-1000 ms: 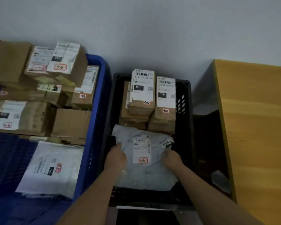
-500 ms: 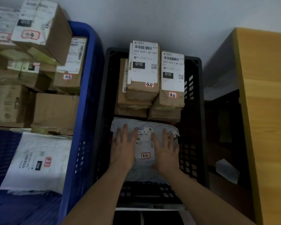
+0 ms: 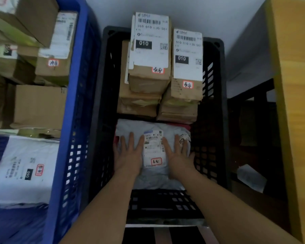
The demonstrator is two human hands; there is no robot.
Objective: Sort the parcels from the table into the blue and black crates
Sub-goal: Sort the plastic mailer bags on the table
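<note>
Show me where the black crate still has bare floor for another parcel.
Bare grid floor in the black crate lies only at the near end, between the grey bag and the near wall. The far end is packed with stacked cardboard boxes; both hands press flat on the bag.

A black crate (image 3: 217, 106) with slotted lattice walls sits beside a bright blue crate (image 3: 76, 110) with the same lattice pattern. Brown cardboard boxes (image 3: 148, 80) carry white labels printed with black barcodes, black "010" blocks and red-bordered stickers. A pale grey mailing bag (image 3: 153, 176) bears a white label with a red-outlined mark. A wooden table (image 3: 296, 103) is yellowish-tan.
</note>
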